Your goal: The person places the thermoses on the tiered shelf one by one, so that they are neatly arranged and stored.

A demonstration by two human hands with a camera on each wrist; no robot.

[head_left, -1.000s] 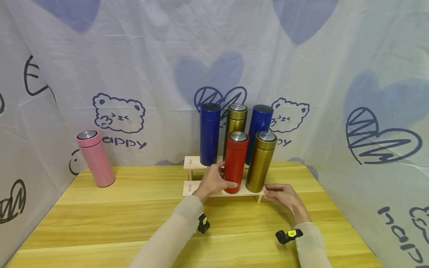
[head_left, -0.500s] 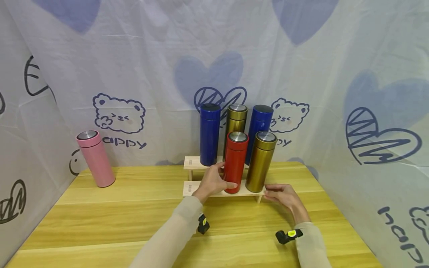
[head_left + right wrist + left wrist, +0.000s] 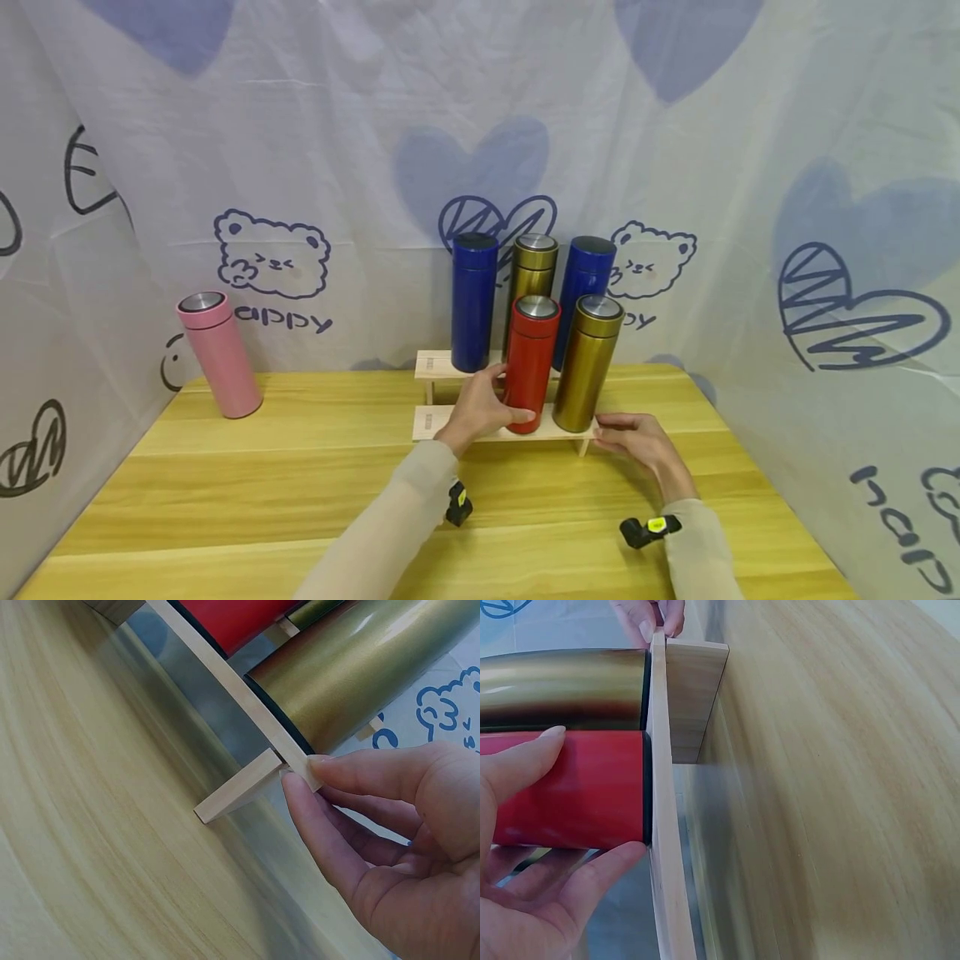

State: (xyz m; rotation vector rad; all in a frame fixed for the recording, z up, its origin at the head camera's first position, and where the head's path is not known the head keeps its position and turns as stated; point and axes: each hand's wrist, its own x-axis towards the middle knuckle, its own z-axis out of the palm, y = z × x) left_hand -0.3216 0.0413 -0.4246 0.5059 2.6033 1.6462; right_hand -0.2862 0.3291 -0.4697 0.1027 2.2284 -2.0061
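A red thermos flask (image 3: pixel 529 375) stands upright on the lower step of a small wooden stand (image 3: pixel 429 423). My left hand (image 3: pixel 482 407) grips its lower part, thumb across the front and fingers behind, as the left wrist view shows. Right beside it on the same step is a gold thermos flask (image 3: pixel 587 375). With thumb and fingertips my right hand (image 3: pixel 637 442) pinches the right end of the lower board (image 3: pixel 247 705), close to the gold flask's base. The board's leg (image 3: pixel 240 784) reaches down toward the table just inside those fingertips.
On the upper step stand a blue flask (image 3: pixel 473 308), a second gold flask (image 3: pixel 534 258) and another blue flask (image 3: pixel 587 267), partly hidden by the front pair. A pink flask (image 3: pixel 223 358) stands far left on the wooden table (image 3: pixel 300 500). Printed cloth (image 3: pixel 360 150) encloses the back and sides.
The head view has shifted very slightly, moving everything a little to the right in the picture. Both hands keep their places on the red flask and the board.
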